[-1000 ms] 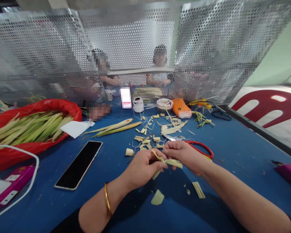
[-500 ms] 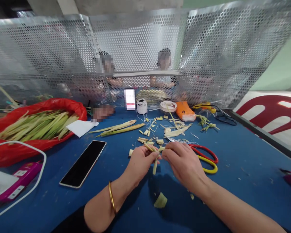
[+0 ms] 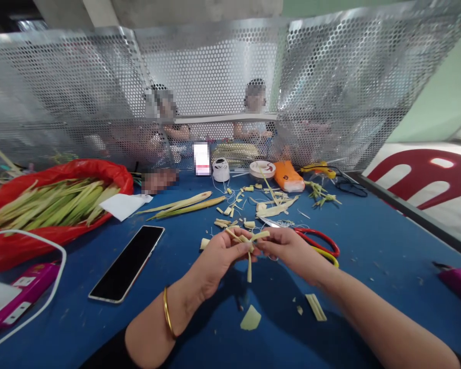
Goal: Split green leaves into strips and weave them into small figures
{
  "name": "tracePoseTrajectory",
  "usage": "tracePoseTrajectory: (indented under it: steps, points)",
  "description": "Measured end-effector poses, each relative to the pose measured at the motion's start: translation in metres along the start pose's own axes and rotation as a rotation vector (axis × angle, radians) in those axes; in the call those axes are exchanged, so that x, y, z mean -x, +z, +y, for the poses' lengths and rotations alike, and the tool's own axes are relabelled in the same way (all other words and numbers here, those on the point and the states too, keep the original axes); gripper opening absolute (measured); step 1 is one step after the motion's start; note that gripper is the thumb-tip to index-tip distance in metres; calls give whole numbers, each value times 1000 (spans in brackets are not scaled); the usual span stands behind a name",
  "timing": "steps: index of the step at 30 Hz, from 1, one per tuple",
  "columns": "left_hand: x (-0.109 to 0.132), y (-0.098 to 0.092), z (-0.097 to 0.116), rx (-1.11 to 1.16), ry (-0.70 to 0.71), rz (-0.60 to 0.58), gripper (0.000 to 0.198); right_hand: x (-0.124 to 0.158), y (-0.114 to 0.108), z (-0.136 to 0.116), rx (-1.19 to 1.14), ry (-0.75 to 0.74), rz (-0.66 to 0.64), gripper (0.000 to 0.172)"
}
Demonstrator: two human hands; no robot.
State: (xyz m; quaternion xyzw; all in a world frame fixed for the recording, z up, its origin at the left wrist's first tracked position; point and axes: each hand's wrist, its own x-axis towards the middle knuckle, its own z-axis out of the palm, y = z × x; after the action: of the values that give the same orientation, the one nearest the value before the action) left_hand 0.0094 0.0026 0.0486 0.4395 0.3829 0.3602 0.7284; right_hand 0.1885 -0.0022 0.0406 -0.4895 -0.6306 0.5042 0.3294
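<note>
In front of me my left hand (image 3: 223, 256), with a gold bangle at the wrist, pinches a small bundle of crossed pale-green leaf strips (image 3: 249, 266). One strip end hangs down and others stick out to the upper left and right. My right hand (image 3: 290, 251) is closed at the bundle's right side, thumb and fingertips on it; the exact grip is partly hidden. Just behind the right hand lie scissors (image 3: 322, 238) with red and yellow handles, the yellow loop partly covered by my forearm. Cut leaf pieces (image 3: 249, 224) and thin white thread surround the blades.
Left are a red bag (image 3: 119, 179) of long leaves, a phone (image 3: 128, 264) and a purple power strip (image 3: 30, 289). Behind stand a thread spool (image 3: 221, 170), a tape roll (image 3: 262, 169) and an orange packet (image 3: 288, 177). A perforated metal screen (image 3: 223, 66) borders the table; people sit beyond.
My right hand has turned and lowered its knuckles, showing the strip end at upper right. A ribbed leaf piece beside my right forearm is now uncovered. The view has shifted slightly.
</note>
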Motion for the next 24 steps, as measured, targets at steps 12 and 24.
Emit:
tracePoseTrajectory:
  steps: [12,24]
  points:
    - [-4,6,-16,101,-19,218,20,10,22,5,820,-693,304,26]
    - [-3,-2,-11,109,-262,52,16,6,12,3,489,-514,272,20]
